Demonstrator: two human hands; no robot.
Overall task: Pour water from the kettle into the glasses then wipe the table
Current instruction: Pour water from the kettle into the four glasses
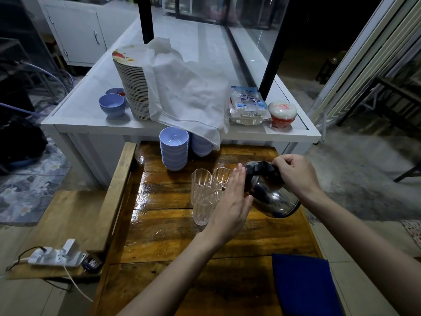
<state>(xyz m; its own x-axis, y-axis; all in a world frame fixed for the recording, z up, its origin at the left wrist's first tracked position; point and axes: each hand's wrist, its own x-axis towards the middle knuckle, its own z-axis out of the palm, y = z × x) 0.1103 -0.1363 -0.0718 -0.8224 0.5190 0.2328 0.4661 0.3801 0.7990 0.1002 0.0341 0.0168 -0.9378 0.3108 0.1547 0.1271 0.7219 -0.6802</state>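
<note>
**Kettle tilted at glasses, frame centre**

The right hand [293, 174] is clenched round the black handle of the rounded stainless-steel kettle [273, 197], right of centre, which is tilted towards three clear ribbed glasses [201, 185] clustered upright at centre. The left hand [232, 201], fingers straight, lies flat against the kettle's spout side and grasps nothing. The glossy brown plank table [170, 224] looks wet. A folded dark-blue cloth [303, 286] lies at lower right.
</note>
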